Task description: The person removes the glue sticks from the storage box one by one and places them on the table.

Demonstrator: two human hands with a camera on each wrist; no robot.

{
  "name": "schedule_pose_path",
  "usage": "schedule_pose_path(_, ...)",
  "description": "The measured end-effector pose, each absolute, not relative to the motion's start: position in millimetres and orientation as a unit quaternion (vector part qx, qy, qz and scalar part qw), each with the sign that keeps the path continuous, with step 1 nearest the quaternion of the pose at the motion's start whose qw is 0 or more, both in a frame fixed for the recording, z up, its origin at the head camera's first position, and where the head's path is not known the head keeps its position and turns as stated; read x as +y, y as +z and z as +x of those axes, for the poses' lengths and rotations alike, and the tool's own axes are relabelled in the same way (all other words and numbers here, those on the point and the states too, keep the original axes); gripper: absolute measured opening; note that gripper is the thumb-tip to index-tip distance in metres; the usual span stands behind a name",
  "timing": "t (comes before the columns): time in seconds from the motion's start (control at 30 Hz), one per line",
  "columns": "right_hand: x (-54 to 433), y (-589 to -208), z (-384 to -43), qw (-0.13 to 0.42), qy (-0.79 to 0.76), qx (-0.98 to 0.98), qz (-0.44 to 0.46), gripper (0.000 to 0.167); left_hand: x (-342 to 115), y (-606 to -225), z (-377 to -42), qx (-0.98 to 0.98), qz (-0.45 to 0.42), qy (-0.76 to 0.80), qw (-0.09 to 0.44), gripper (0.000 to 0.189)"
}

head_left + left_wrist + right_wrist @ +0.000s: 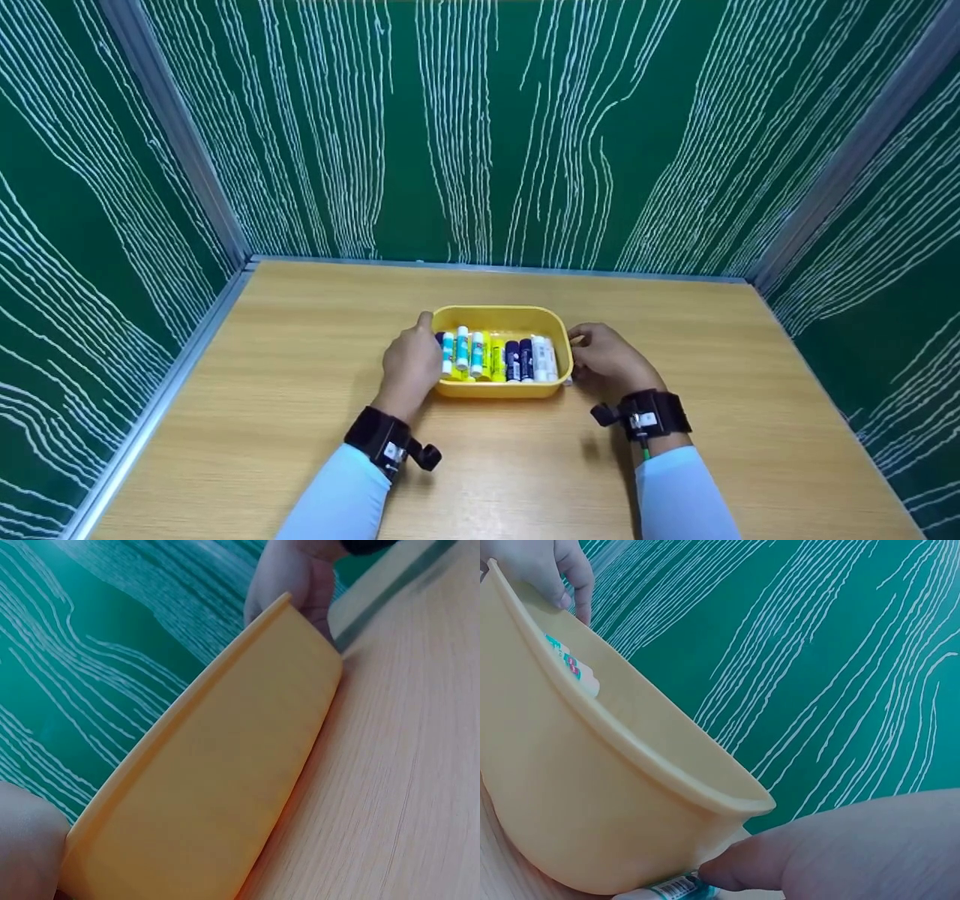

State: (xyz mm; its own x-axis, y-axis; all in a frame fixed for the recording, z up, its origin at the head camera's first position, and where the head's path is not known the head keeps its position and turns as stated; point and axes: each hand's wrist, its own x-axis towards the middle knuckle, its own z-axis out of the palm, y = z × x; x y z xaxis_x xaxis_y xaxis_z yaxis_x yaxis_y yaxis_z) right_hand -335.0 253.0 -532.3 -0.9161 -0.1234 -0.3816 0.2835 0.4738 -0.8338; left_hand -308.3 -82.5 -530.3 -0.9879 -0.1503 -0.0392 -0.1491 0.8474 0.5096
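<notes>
A yellow plastic tub stands on the table with a row of glue sticks and similar small tubes in it, white-and-teal, yellow, dark blue and white. My left hand grips its left end, with the thumb at the rim. At the right end is my right hand, its fingers curled close beside the wall. In the right wrist view a white-and-teal glue stick lies outside the tub against its base, and my right hand holds it by one end. The other fingertips are hidden there.
The wooden table reaches back to a green wall with white wavy lines. Similar panels stand at left and right, joined by metal posts. Both wrists wear black camera straps.
</notes>
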Motion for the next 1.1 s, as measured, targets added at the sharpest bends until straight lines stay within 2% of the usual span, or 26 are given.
schedule_pose_path(0.13,255.0,-526.5,-336.3,0.183,-0.501,0.845,0.045,0.034,-82.8,-530.3,-308.2,-0.962,0.077,-0.262,0.005,0.057)
schedule_pose_path(0.33,254.0,-507.4,-340.3,0.128,-0.462,0.877,0.03,0.043,-84.0,-530.8,-308.4,-0.965,0.07,-0.251,0.014,0.056)
schedule_pose_path(0.63,215.3,-479.4,-328.1,0.055,-0.437,0.898,0.002,0.038,-83.0,-530.4,-309.5,-0.963,0.074,-0.259,0.008,0.057)
schedule_pose_path(0.9,154.7,-491.3,-316.0,0.052,-0.436,0.896,-0.062,0.039,-82.5,-530.0,-309.4,-0.962,0.075,-0.263,0.006,0.056)
schedule_pose_path(1.1,119.2,-507.8,-316.5,0.049,-0.425,0.901,-0.07,0.043,-82.9,-530.5,-309.7,-0.962,0.076,-0.263,0.004,0.056)
